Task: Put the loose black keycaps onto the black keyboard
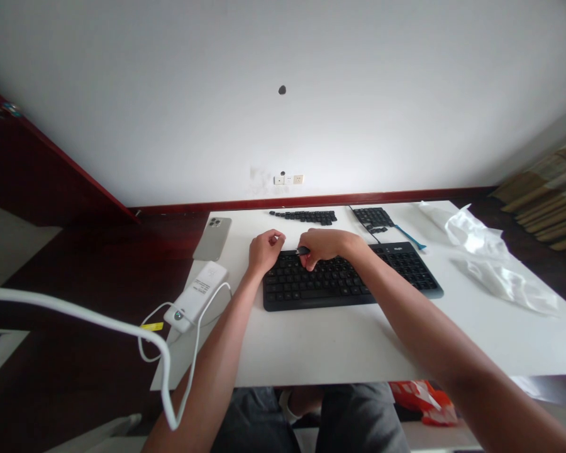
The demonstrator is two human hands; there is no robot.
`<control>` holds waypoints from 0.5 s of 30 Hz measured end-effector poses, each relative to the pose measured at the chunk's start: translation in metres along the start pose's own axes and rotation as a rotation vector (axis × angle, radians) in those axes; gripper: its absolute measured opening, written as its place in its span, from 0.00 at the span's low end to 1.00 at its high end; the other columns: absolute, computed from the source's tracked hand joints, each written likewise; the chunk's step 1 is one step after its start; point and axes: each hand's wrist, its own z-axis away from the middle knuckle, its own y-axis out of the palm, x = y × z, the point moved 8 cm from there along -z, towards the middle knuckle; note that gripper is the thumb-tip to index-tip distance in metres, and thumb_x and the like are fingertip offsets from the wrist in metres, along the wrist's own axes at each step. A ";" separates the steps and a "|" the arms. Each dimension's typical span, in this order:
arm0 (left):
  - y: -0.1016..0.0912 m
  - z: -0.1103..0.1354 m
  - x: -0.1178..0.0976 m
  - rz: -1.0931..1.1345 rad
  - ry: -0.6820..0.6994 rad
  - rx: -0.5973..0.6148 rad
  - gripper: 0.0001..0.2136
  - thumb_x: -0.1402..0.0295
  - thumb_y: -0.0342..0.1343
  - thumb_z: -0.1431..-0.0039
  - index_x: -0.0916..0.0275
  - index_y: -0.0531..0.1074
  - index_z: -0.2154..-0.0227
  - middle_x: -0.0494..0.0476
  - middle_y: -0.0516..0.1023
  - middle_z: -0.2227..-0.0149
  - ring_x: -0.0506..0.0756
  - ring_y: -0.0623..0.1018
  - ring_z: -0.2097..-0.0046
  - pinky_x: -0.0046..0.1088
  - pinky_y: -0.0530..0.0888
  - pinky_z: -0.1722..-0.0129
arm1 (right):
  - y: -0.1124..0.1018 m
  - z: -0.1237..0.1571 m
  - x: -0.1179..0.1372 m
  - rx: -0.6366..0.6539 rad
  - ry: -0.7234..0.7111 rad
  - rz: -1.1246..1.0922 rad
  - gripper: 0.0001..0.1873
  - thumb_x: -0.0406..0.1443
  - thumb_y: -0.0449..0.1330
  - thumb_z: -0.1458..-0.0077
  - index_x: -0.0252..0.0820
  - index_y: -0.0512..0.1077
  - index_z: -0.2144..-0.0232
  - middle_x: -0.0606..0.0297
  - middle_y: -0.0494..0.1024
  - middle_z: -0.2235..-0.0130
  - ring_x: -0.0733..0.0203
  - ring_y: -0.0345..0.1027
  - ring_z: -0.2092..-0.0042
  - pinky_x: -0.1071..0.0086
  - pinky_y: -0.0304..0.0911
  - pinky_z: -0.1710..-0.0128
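A black keyboard [349, 280] lies on the white table [334, 343]. My left hand [264, 250] rests curled at the keyboard's top left corner, fingers closed, with nothing visible in it. My right hand [327, 245] hovers over the upper key rows and pinches a small black keycap [302, 251] between thumb and fingers. A row of loose black keycaps [306, 216] lies behind the keyboard, and a second group of keycaps [372, 218] sits to its right.
A phone [213, 238] lies face down at the table's far left. A white power bank [197, 296] with a white cable [122, 327] sits near the left edge. Clear plastic wrapping [490, 258] covers the right side. A thin blue tool [410, 238] lies behind the keyboard.
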 end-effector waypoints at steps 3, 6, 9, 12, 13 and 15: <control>0.000 0.000 -0.001 0.000 0.008 -0.001 0.12 0.59 0.55 0.38 0.60 0.80 0.67 0.51 0.75 0.75 0.51 0.71 0.71 0.26 0.63 0.68 | 0.000 -0.001 -0.003 0.019 -0.019 -0.021 0.07 0.32 0.70 0.53 0.43 0.85 0.67 0.65 0.85 0.68 0.58 0.77 0.64 0.70 0.62 0.67; 0.000 0.000 0.000 -0.004 0.006 0.004 0.13 0.59 0.54 0.38 0.60 0.80 0.67 0.51 0.75 0.75 0.51 0.71 0.71 0.26 0.63 0.68 | 0.001 -0.003 -0.004 0.052 -0.052 -0.032 0.09 0.34 0.71 0.54 0.41 0.85 0.66 0.64 0.85 0.67 0.58 0.77 0.63 0.70 0.63 0.66; 0.001 -0.001 0.000 -0.006 0.013 0.002 0.13 0.59 0.54 0.37 0.60 0.80 0.67 0.51 0.76 0.74 0.51 0.72 0.71 0.26 0.63 0.67 | 0.002 -0.005 -0.005 0.066 -0.074 -0.042 0.11 0.35 0.72 0.55 0.40 0.85 0.65 0.63 0.85 0.67 0.57 0.77 0.63 0.70 0.63 0.65; 0.001 -0.001 0.000 0.001 0.021 0.001 0.13 0.59 0.54 0.37 0.60 0.80 0.67 0.51 0.76 0.74 0.51 0.72 0.71 0.26 0.63 0.67 | 0.003 -0.006 -0.006 0.070 -0.066 -0.044 0.12 0.36 0.72 0.55 0.41 0.85 0.65 0.63 0.85 0.66 0.57 0.77 0.63 0.69 0.63 0.65; 0.001 -0.001 0.001 0.002 0.021 0.002 0.13 0.58 0.54 0.37 0.60 0.80 0.67 0.51 0.76 0.74 0.51 0.71 0.71 0.26 0.63 0.68 | 0.004 -0.006 -0.006 0.073 -0.058 -0.041 0.12 0.36 0.72 0.55 0.41 0.85 0.65 0.63 0.85 0.66 0.57 0.77 0.63 0.69 0.63 0.65; 0.001 -0.001 0.001 0.001 0.022 0.003 0.13 0.58 0.54 0.37 0.59 0.80 0.67 0.50 0.76 0.75 0.51 0.71 0.71 0.26 0.63 0.68 | 0.004 -0.004 -0.006 0.068 -0.023 -0.024 0.11 0.35 0.72 0.55 0.42 0.85 0.65 0.63 0.85 0.66 0.56 0.77 0.63 0.69 0.62 0.65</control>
